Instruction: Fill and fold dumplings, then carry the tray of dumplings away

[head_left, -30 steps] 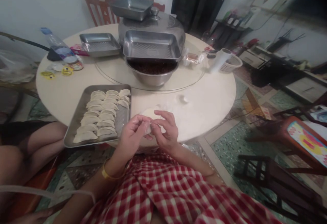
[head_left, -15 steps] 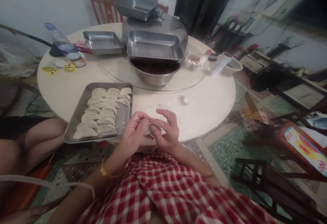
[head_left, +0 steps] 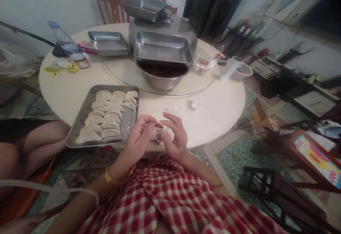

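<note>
Over the near edge of the table, a pale dumpling (head_left: 157, 134) sits between my two hands, largely covered by fingers. My left hand (head_left: 140, 134) is closed around its left side. On the other side, my right hand (head_left: 176, 138) pinches the dough with the thumb, while its upper fingers are lifted and curved. Left of my hands lies a metal tray (head_left: 128, 129) with rows of folded dumplings (head_left: 110, 116). Pale dough (head_left: 157, 115) shows on the table just beyond my fingers, partly hidden.
A metal bowl (head_left: 162, 81) of dark filling stands on the glass turntable, with a metal tray (head_left: 163, 49) resting over it. Behind is a large domed lid (head_left: 181, 31). A bottle (head_left: 64, 42) and jar (head_left: 80, 60) stand left. At far left, a person's legs (head_left: 39, 139) show.
My right hand's fingers have lifted and opened slightly away from the left hand, exposing more of the dumpling. The tray of dumplings looks the same.
</note>
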